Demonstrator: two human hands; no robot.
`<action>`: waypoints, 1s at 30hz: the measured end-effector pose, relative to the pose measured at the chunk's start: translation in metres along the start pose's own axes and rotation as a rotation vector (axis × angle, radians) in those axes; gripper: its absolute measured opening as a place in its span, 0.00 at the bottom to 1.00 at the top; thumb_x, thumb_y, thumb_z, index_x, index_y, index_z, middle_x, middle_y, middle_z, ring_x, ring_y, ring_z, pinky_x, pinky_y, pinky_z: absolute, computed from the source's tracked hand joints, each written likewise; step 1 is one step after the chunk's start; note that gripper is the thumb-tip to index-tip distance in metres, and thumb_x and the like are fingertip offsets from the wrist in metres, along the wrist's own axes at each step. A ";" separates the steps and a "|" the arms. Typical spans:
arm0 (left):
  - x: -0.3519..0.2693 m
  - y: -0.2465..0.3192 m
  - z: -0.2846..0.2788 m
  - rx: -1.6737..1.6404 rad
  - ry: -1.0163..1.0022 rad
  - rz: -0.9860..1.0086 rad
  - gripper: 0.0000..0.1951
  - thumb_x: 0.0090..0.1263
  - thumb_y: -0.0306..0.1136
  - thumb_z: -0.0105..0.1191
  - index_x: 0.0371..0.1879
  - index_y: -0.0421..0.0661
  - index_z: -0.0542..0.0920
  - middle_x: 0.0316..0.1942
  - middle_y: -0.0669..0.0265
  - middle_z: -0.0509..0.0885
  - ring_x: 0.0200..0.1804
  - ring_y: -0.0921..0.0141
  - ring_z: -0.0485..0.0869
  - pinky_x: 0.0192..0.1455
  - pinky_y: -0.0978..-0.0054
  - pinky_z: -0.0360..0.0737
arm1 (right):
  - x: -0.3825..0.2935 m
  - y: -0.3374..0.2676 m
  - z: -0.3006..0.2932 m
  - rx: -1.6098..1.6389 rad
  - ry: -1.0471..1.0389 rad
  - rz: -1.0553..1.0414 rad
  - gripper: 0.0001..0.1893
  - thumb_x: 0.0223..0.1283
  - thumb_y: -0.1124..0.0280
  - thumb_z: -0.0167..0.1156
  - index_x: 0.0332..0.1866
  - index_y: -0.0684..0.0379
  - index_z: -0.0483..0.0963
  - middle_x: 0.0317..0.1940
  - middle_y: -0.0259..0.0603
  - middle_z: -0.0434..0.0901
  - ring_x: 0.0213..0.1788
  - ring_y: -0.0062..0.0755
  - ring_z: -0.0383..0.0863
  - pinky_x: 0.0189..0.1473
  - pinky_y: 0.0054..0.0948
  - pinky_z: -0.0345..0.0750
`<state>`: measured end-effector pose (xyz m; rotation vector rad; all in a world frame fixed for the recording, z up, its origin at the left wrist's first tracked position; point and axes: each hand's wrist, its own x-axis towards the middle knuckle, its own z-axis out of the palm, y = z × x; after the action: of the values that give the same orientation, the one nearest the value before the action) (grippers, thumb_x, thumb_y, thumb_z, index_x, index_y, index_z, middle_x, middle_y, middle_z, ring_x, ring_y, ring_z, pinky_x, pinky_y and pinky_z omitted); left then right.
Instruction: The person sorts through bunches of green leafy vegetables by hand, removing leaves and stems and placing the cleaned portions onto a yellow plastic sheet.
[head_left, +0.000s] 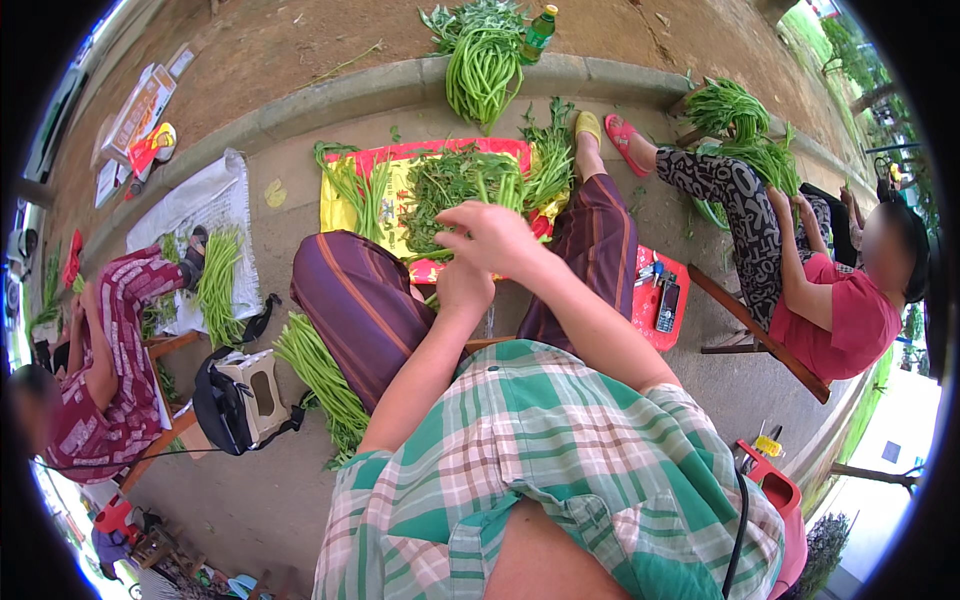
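Observation:
My left hand (463, 289) is curled low between my knees, partly hidden under my right hand. Green stems (430, 301) show beside it, and it appears closed around them. Crossing above, my right hand (491, 236) points its loosely bent fingers left; whether anything is between them is hidden. More long stems (501, 187) stick out just beyond my right knuckles. Before me, a heap of leafy greens (450, 187) lies on a red and yellow printed sheet (330, 210). Loose stems (371, 195) rest on its left side, and a leafy bunch (551, 161) lies at its right.
A large stem bundle (484, 79) and a green bottle (538, 36) stand by the kerb (337, 99). Stems (319, 367) lie beside my left leg. A red stool (660, 300) carries a phone (667, 306). Seated people (832, 315) handle greens on both sides. A black bag (221, 405) sits left.

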<state>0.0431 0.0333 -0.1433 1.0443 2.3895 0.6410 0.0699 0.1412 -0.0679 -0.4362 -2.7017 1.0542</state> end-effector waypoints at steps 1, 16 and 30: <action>-0.002 -0.002 0.006 -0.025 0.032 0.017 0.18 0.68 0.38 0.53 0.54 0.45 0.76 0.35 0.48 0.86 0.42 0.48 0.85 0.43 0.48 0.80 | 0.003 -0.006 0.010 -0.054 -0.046 0.012 0.17 0.58 0.53 0.64 0.44 0.54 0.85 0.42 0.46 0.85 0.46 0.48 0.85 0.49 0.41 0.81; 0.011 0.002 0.000 -0.372 -0.032 -0.147 0.16 0.64 0.37 0.61 0.47 0.42 0.81 0.42 0.48 0.87 0.48 0.49 0.85 0.51 0.54 0.80 | -0.008 0.042 -0.058 1.284 0.404 0.400 0.15 0.75 0.67 0.54 0.60 0.62 0.73 0.53 0.43 0.83 0.52 0.30 0.84 0.55 0.31 0.81; -0.003 0.020 -0.034 -1.239 -0.324 -0.063 0.09 0.66 0.31 0.67 0.40 0.42 0.83 0.29 0.72 0.83 0.25 0.79 0.78 0.28 0.81 0.75 | -0.046 0.119 -0.063 1.665 0.534 0.478 0.07 0.72 0.69 0.57 0.50 0.57 0.75 0.45 0.33 0.84 0.44 0.23 0.85 0.47 0.29 0.84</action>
<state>0.0364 0.0356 -0.1043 0.4349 1.2783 1.4829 0.1554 0.2478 -0.1079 -0.7636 -0.6645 2.2990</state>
